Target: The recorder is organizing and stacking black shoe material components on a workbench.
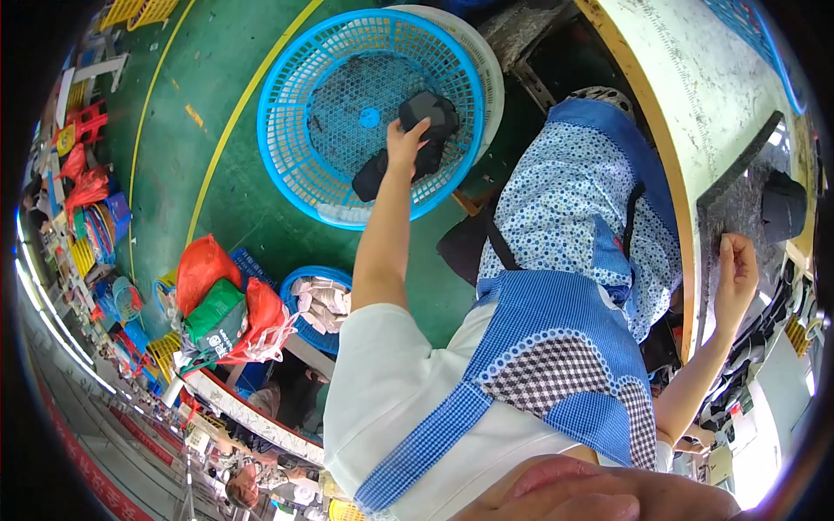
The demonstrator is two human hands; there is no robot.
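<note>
My left hand (406, 143) reaches down into a large round blue plastic basket (276, 130) on the left. Its thumb and fingers close around a black, soft-looking piece (426, 108). Other black pieces (372, 176) lie below and beside that hand, on the basket's right side. At the right, my right hand (738, 271) is over a dark flat board (725, 204) at the worktable. Its fingers are curled together, and whatever they may hold does not show. Just beyond it a folded black piece (784, 207) sits on the board.
A pale basket rim (491, 82) shows behind the blue basket. A smaller blue basket (300, 334) holds pale pieces; red and green bags (217, 317) sit beside it. The white worktable (686, 61) has a yellowish edge at right. Yellow lines cross the green floor (187, 113).
</note>
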